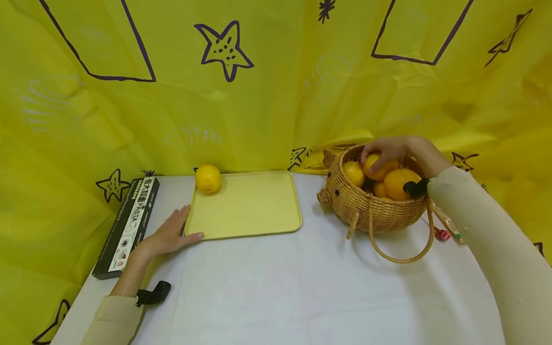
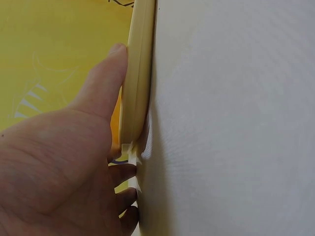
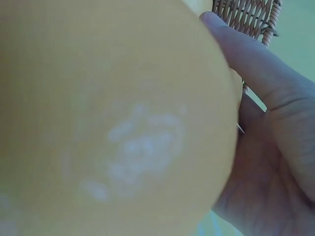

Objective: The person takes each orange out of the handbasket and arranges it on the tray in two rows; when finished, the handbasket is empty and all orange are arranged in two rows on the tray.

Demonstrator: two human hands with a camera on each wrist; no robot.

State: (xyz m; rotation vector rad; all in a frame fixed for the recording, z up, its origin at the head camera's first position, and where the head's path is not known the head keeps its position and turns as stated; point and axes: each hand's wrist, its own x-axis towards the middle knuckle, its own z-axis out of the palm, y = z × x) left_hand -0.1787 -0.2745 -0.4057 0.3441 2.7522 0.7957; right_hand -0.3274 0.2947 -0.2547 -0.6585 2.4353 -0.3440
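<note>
My left hand (image 1: pixel 170 234) rests at the near left corner of a pale yellow tray (image 1: pixel 250 211). Its thumb lies along the front edge and its straight fingers along the left side; the left wrist view shows the thumb against the tray wall (image 2: pixel 137 73). One orange (image 1: pixel 208 179) sits in the tray's far left corner. Reaching into a wicker animal-shaped basket (image 1: pixel 388 218), my right hand (image 1: pixel 398 147) grips an orange (image 1: pixel 386 169) on top of several others. Another orange (image 3: pixel 113 123) fills most of the right wrist view, partly hiding that hand.
A black and white pasta box (image 1: pixel 127 225) lies at the left. The basket's handle (image 1: pixel 403 261) hangs down toward the table front. Beside the basket's right is a small red item (image 1: pixel 442 234) and a thin packet (image 1: pixel 450 225). A yellow patterned cloth (image 1: pixel 258 115) hangs behind.
</note>
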